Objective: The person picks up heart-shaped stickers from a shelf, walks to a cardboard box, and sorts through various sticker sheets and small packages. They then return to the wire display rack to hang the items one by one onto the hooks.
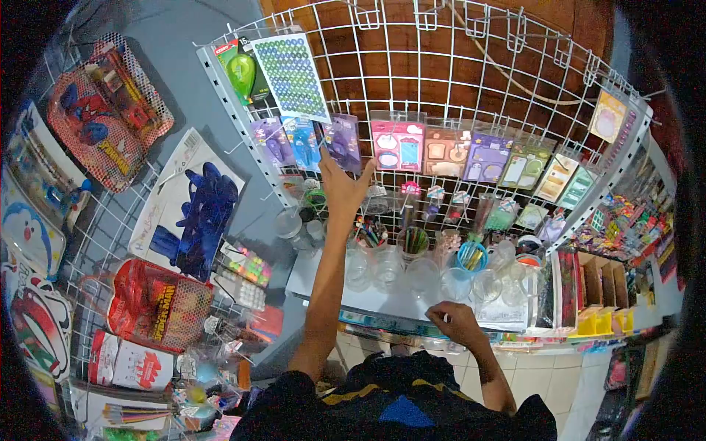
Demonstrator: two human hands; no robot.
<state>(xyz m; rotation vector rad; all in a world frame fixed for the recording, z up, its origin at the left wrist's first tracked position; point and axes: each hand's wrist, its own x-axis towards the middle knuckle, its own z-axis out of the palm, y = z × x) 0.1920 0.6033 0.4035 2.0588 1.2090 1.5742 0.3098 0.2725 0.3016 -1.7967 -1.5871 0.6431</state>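
My left hand (344, 184) reaches up to the wire rack, fingers apart, at a purple packet (344, 143) hanging there. Whether the fingertips touch the packet is not clear. Left of it hangs a blue packet (301, 145), below a sheet of round green and blue stickers (292, 77). To the right a pink notepad pack (397, 146) hangs on the same rack. My right hand (452, 321) is low, in front of the white shelf's edge, with its fingers curled; a small pale spot shows at the fingers, too small to name.
Clear plastic jars (388, 268) and a blue cup of pens (471, 257) stand on the white shelf (316, 275). A wire rack with a red mesh bag (158, 305) and a blue balloon pack (195, 220) is at left. Cardboard compartments (603, 283) stand at right.
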